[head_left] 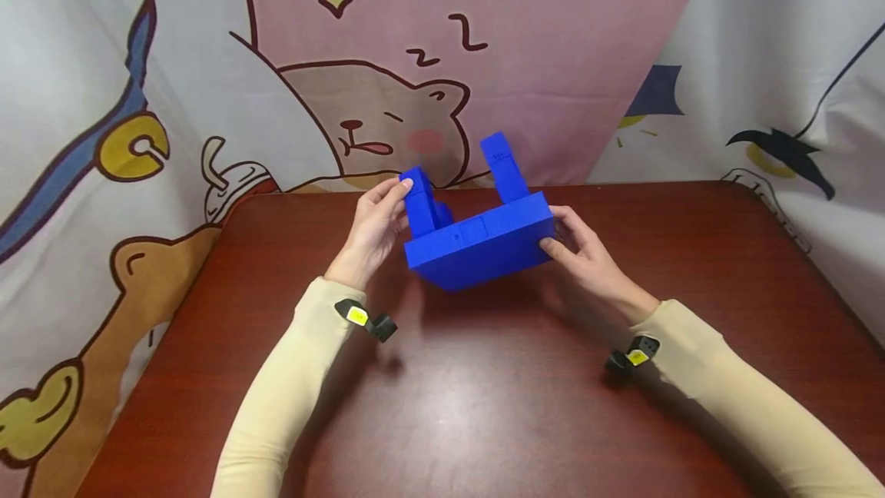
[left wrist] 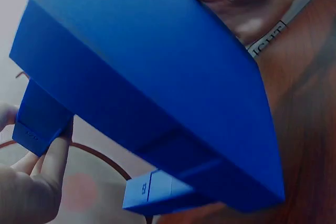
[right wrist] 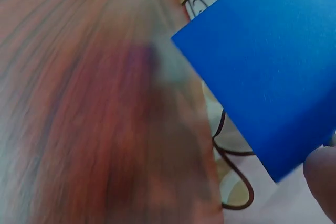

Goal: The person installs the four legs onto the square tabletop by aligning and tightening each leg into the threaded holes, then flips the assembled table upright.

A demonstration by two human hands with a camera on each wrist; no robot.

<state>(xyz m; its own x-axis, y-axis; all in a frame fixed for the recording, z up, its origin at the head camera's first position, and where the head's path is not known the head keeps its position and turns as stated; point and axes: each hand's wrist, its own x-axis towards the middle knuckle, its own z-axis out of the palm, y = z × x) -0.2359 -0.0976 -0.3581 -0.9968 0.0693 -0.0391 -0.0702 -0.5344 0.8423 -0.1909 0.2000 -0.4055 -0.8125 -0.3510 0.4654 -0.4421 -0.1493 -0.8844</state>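
Observation:
A blue blocky object, with a thick rectangular slab (head_left: 484, 248) and leg-like bars on one side, is held up above the table. My left hand (head_left: 376, 225) pinches the end of the left bar (head_left: 418, 206) between thumb and fingers; the left wrist view also has this bar (left wrist: 42, 114) in the fingers. At the slab's right end, my right hand (head_left: 584, 256) grips the edge, its thumb on the near face. A second bar (head_left: 505, 167) sticks up at the back, untouched. In the right wrist view, the slab (right wrist: 262, 66) shows a plain face beside my thumb (right wrist: 320, 177).
A dark red-brown wooden table (head_left: 442, 406) lies below the hands. Behind it hangs a cartoon-printed cloth (head_left: 553, 37), which also runs down the left side. Small black cameras with yellow labels are strapped to the left wrist (head_left: 357, 317) and right wrist (head_left: 638, 357).

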